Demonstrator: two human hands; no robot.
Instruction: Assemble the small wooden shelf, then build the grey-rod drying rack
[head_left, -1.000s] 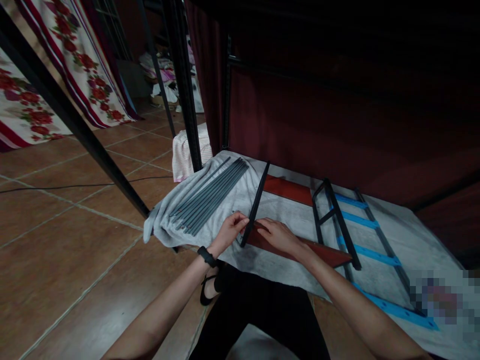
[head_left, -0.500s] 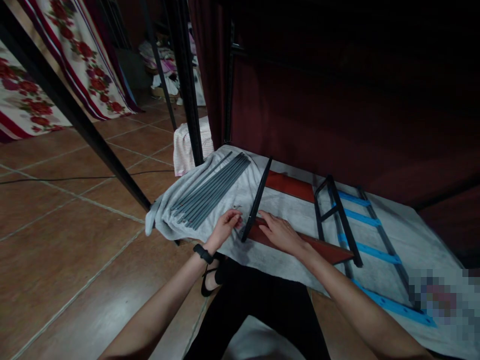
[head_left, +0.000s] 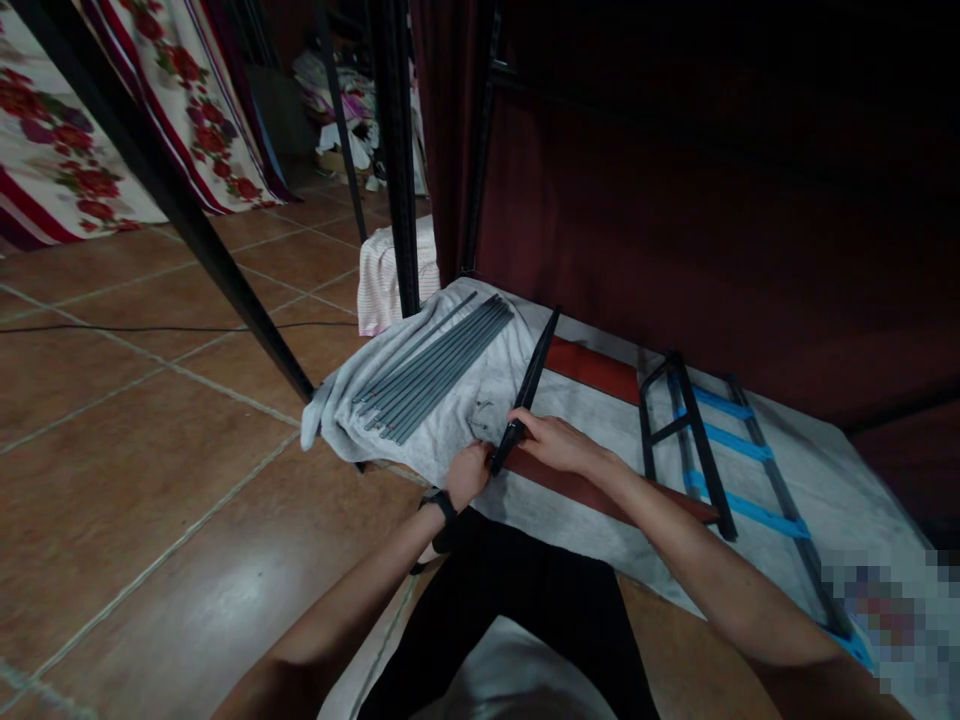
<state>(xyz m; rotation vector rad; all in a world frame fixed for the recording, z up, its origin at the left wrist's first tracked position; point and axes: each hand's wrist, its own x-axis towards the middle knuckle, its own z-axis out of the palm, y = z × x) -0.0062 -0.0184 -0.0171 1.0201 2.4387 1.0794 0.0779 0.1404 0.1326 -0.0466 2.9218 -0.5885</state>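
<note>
On the towel (head_left: 491,385), right hand (head_left: 556,443) has newly clamped its grip on the black bar (head_left: 535,376); left hand (head_left: 468,473) grip unclear

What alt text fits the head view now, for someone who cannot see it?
Right hand grips a black bar near its lower end, left hand at that end, over a red-brown board on a gray cloth. Gray rods lie to the left, a blue-taped black frame to the right.

Rods on the towel, blue-runged frame to the right.
Grey rods (head_left: 439,365) lie side by side on a grey towel (head_left: 337,425) spread over the tiled floor (head_left: 150,470), and the frame (head_left: 703,440) rests further along it. Behind stand a black post (head_left: 397,150), a striped cloth (head_left: 382,275) at its foot, a floral drape (head_left: 67,150), and a cable (head_left: 150,328) across the tiles.
</note>
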